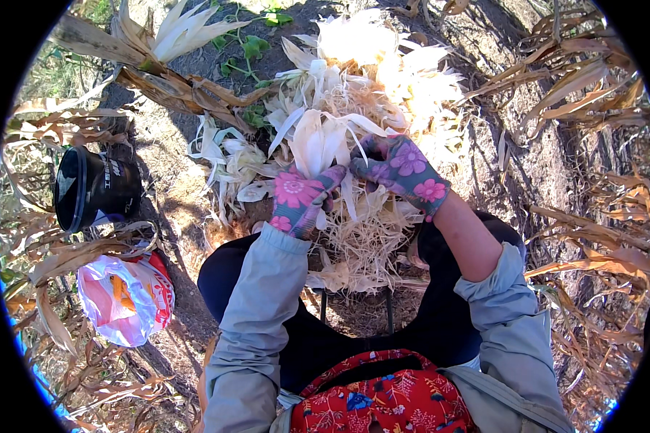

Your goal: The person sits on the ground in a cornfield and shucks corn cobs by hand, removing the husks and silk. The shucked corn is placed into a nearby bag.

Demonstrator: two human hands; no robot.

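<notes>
My left hand (303, 200), in a grey glove with pink flowers, grips the base of a bunch of pale corn husks (317, 143). The husk leaves fan out above the fingers, and whether a cob is inside cannot be told. My right hand (398, 165), gloved alike, is at the right side of this bunch with its fingers curled close to a husk strip; what it pinches is hidden. Beneath both hands, between my legs, lies a heap of shredded husk strips (363, 249). A larger, sunlit pile of husks (357, 81) lies beyond the hands.
A black plastic bucket (111, 187) lies tilted at the left. Below it stands a red and white plastic bag (160, 295) with orange-yellow corn cobs (122, 292) inside. A dry corn stalk (162, 89) crosses the upper left. Dry corn leaves (596, 265) cover the right side.
</notes>
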